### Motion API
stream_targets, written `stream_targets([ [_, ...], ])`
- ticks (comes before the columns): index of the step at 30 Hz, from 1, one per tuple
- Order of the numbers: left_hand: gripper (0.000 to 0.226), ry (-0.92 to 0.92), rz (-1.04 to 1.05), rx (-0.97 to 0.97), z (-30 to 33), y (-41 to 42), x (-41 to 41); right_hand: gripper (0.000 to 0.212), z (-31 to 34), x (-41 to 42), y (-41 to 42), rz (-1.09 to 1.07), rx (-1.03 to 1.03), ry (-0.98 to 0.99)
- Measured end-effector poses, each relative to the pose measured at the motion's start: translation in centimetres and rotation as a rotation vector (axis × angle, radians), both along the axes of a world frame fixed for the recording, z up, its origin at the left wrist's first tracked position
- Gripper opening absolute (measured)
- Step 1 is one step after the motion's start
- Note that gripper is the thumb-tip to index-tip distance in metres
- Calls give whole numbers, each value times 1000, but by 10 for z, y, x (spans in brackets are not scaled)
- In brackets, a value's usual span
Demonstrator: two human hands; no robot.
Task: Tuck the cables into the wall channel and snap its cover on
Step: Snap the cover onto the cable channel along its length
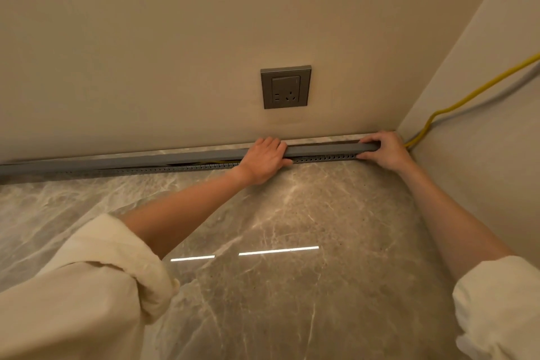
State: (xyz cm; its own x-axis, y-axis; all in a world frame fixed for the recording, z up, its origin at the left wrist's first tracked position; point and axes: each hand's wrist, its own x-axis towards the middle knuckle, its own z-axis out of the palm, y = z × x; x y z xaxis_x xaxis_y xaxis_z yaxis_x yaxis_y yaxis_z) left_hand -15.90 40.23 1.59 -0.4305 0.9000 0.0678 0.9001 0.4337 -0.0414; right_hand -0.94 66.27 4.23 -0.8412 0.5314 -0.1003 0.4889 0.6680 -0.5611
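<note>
A long grey slotted channel [204,167] runs along the foot of the back wall on the marble surface. Its grey cover [321,149] lies on top, raised at the right half so the slots show beneath it. My left hand [264,159] grips the cover near the middle, fingers over its top. My right hand [385,149] holds the cover's right end by the corner. A yellow cable [455,105] comes down the right wall and enters the channel behind my right hand; a short piece shows in the gap left of my left hand.
A grey wall socket [285,87] sits on the back wall above the channel. The side wall [482,140] closes the corner at the right. The glossy marble surface [277,228] stretches toward me, with my white sleeves low in view.
</note>
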Motion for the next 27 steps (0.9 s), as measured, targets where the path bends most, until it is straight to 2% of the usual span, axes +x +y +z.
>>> stream_targets([
  [3, 41, -103, -14, 32, 0, 30, 14, 44, -6, 5, -5, -103, 111, 35],
  [6, 35, -182, -20, 61, 0, 57, 29, 45, -21, 16, -23, -307, 176, 145],
  [9, 31, -214, 37, 75, -1, 69, 40, 32, -38, 30, -44, -454, 227, 299],
  [11, 30, -229, 67, 74, 0, 70, 41, 25, -45, 37, -55, -536, 164, 400],
  [17, 29, -253, 27, 68, 17, 57, 40, 19, -51, 48, -74, -799, -410, 562],
  [19, 29, -261, 15, 76, 24, 48, 42, 15, -44, 47, -76, -884, -732, 687],
  [20, 28, -265, 6, 76, 28, 43, 43, 20, -39, 47, -76, -913, -929, 754],
  [21, 28, -269, -6, 74, 32, 39, 45, 33, -35, 45, -76, -924, -1102, 810],
  [24, 26, -292, -40, 83, 45, 26, 51, 73, -21, 44, -82, -894, -1459, 989],
  [25, 26, -305, -48, 90, 50, 23, 53, 78, -17, 43, -85, -880, -1548, 1054],
  [27, 26, -344, -58, 96, 58, 18, 57, 76, -4, 41, -91, -821, -1664, 1184],
])
